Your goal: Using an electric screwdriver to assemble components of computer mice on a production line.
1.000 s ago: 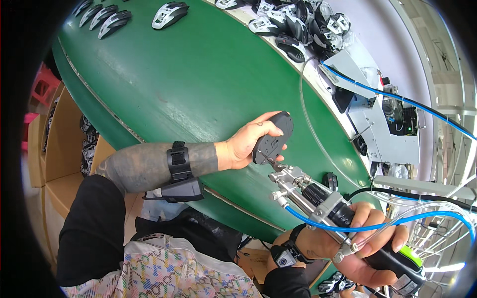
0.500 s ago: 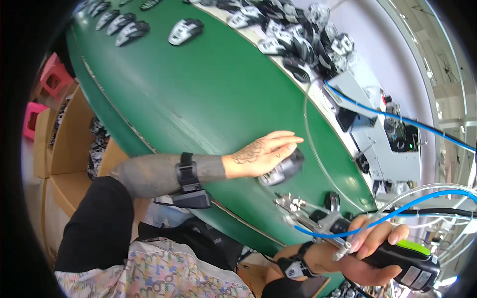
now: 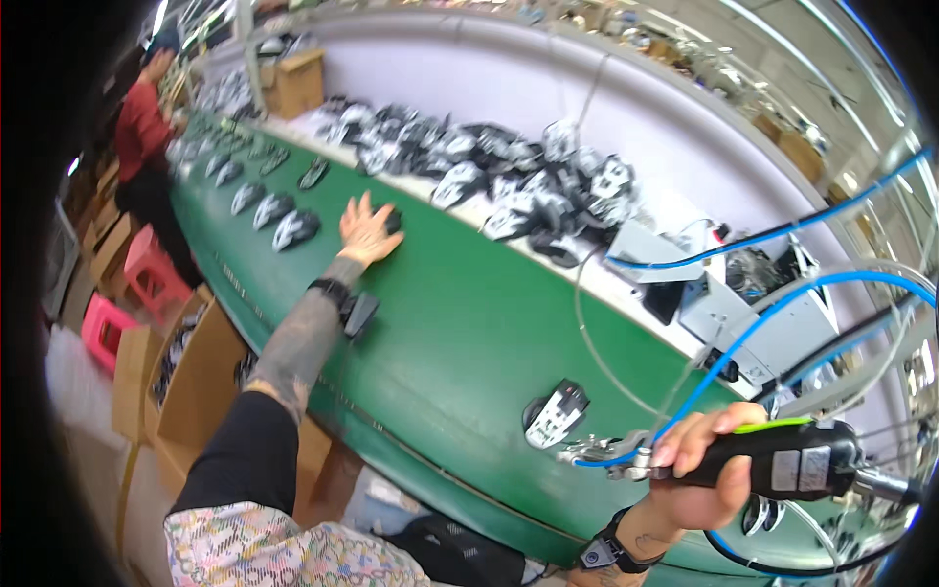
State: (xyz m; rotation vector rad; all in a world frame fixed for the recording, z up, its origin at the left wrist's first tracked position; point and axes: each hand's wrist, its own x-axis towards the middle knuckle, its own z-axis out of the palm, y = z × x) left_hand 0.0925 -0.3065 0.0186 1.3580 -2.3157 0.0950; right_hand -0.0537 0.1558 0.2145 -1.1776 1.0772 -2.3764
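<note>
My left hand (image 3: 367,233) is stretched far up the green belt, its fingers spread over a dark computer mouse (image 3: 393,221) that is mostly hidden beneath it. At the right, my right hand (image 3: 699,465) grips a black power screwdriver (image 3: 782,462) with a lime-green strip. The tool lies almost level, and its metal nose (image 3: 631,465) points left. Just beyond that nose, a white-and-black mouse (image 3: 558,413) rests on the belt, touched by neither hand.
The green conveyor belt (image 3: 440,342) runs diagonally, with a row of mice (image 3: 274,210) at its far left. Many mice (image 3: 528,186) are heaped on the white ledge behind. A blue hose (image 3: 729,328) loops above the tool. A person (image 3: 147,127) in red stands far left.
My left hand has left the near mouse and reached up the belt to a farther one. The screwdriver has swung level, and the view has lifted toward the belt's far end.
</note>
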